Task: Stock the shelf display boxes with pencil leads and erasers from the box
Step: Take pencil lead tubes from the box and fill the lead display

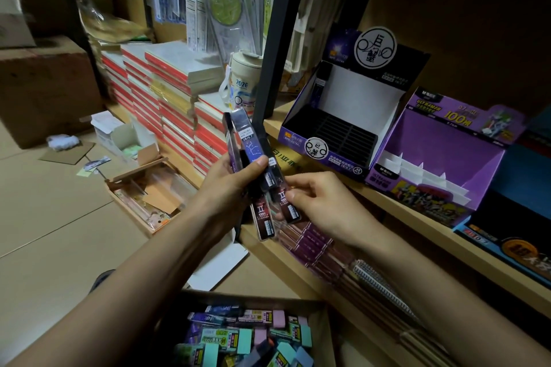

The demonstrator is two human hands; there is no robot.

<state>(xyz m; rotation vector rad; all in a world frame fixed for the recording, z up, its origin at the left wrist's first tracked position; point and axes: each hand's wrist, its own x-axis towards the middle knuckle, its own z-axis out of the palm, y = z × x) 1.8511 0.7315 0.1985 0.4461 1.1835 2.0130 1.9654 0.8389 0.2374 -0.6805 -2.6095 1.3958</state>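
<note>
The lead cases (245,140) are glossy plastic, the display box (310,147) printed cardboard, the shelf (417,222) smooth pale wood.

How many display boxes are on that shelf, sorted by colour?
Dark navy display box: 1
Purple display box: 1
Blue display box: 1 (partly cut off at the picture's edge)
Total: 3
</note>
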